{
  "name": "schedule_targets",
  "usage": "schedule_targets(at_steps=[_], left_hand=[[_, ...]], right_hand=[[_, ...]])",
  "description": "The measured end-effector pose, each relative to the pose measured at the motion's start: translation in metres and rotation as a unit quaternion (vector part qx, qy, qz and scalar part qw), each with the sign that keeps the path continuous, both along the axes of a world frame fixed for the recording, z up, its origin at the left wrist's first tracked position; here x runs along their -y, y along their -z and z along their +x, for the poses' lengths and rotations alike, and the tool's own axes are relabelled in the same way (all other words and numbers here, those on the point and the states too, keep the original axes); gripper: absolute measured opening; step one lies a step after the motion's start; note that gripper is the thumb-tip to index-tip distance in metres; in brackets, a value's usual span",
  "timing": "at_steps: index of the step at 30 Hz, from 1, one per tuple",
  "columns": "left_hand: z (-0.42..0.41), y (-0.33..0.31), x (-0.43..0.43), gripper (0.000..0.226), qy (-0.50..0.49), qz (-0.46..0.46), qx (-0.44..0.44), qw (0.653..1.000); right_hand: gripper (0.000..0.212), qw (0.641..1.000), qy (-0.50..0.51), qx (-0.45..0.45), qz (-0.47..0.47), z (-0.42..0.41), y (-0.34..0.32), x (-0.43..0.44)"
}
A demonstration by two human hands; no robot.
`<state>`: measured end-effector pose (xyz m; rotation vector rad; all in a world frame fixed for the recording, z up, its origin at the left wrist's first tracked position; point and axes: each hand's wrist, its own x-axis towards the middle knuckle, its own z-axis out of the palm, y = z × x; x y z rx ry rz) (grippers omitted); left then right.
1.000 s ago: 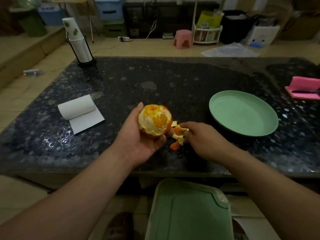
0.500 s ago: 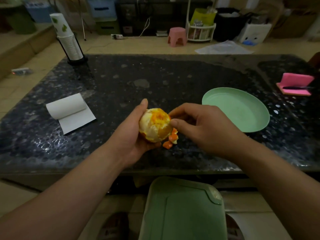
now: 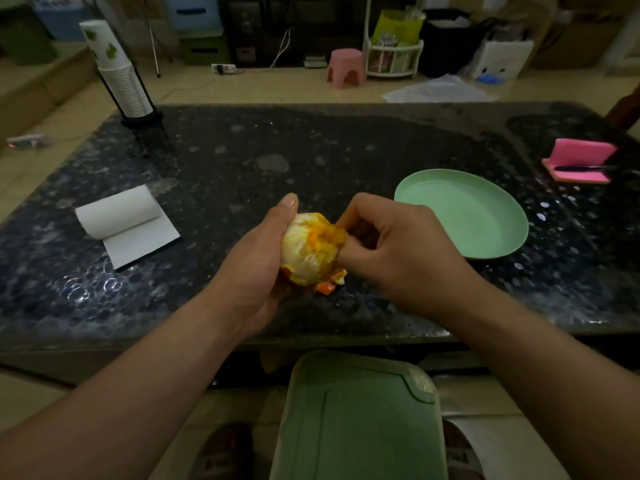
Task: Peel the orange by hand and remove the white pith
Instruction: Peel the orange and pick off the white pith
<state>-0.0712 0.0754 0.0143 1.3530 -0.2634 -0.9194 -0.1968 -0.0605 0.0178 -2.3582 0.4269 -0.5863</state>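
We find the orange (image 3: 308, 251), mostly stripped to white pith, held above the near part of the dark table (image 3: 277, 150). The left hand (image 3: 256, 268) grips it from the left, thumb up. The right hand (image 3: 398, 254), fingers curled, pinches the orange's rind at its right side (most fingertips are hidden behind knuckles). Peel scraps (image 3: 329, 286) lie just beneath. A green plate (image 3: 464, 216) sits to the right, a paper roll (image 3: 121, 220) to the left and stacked cups (image 3: 117, 71) at the far left. The orange's underside is concealed.

The right hand (image 3: 398, 251) has moved up to pinch the orange (image 3: 310, 251).
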Motion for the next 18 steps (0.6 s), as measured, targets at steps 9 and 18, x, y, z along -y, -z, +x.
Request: schedule_targets(at_steps=[9, 18], left_hand=[[0.0028, -0.0043, -0.0010, 0.043, -0.025, -0.023, -0.002, 0.999], [0.0018, -0.0043, -0.0019, 0.045, -0.021, -0.034, 0.004, 0.999]], right_hand=[[0.010, 0.977, -0.011, 0.002, 0.211, 0.0002, -0.0050, 0.0022], [0.008, 0.962, -0.003, 0.007, 0.273, 0.0007, -0.0060, 0.0001]])
